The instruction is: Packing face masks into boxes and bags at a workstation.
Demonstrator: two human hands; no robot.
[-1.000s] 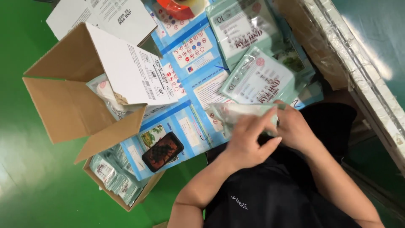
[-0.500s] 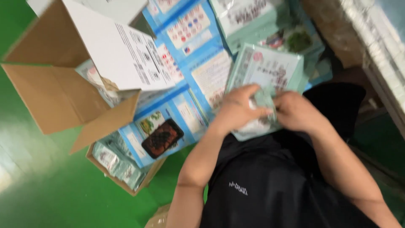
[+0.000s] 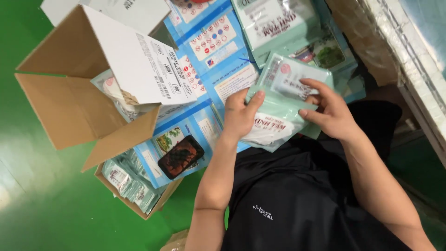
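Both hands, left hand (image 3: 239, 116) and right hand (image 3: 332, 114), pinch pale green packets (image 3: 283, 109) above the lap, beside blue leaflets (image 3: 218, 56), a black phone (image 3: 180, 157) and an open cardboard box (image 3: 69, 107) on green floor (image 3: 42, 209).

Pale-green packets (image 3: 283, 104), brown carton (image 3: 69, 107), blue sheets (image 3: 218, 46), green floor (image 3: 46, 209)

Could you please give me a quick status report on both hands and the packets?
Left hand and right hand both gripping pale green packets. Open cardboard box left of them. Phone lies on blue sheets; nothing blocking.
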